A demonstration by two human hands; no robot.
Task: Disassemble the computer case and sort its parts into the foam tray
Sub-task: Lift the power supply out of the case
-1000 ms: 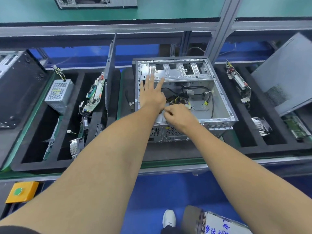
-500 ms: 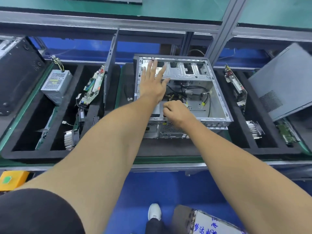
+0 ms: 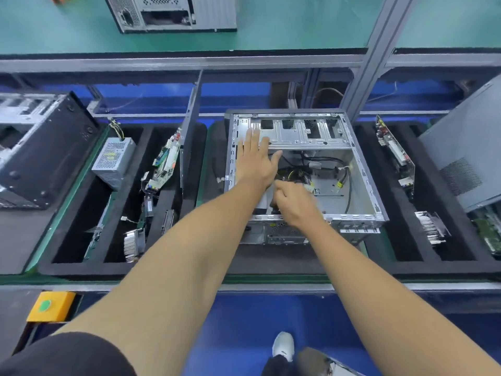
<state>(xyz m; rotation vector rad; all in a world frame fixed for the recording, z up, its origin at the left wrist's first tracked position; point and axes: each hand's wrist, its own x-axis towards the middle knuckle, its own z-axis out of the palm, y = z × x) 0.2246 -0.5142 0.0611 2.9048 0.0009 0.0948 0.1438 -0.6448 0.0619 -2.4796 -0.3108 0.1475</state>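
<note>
The open grey computer case (image 3: 364,169) lies on its side in the middle of the black foam tray (image 3: 151,267). My left hand (image 3: 254,161) presses flat, fingers straight, on the case's left wall and the edge of the drive cage (image 3: 306,137). My right hand (image 3: 292,202) reaches into the near left corner of the case. Its fingers curl around a dark cable bundle with a white connector (image 3: 308,187). What lies under that hand is hidden. Black cables (image 3: 328,160) loop across the case floor.
In the left foam slots are a power supply (image 3: 113,161), a circuit board (image 3: 165,164), a heat sink (image 3: 132,241) and an upright side panel (image 3: 189,131). The right slots hold another board (image 3: 395,156) and heat sink (image 3: 431,226). A black case (image 3: 40,153) stands far left.
My left hand has slid farther back, from the case's left wall onto the drive cage edge. My right hand stays at the cables in the near left corner.
</note>
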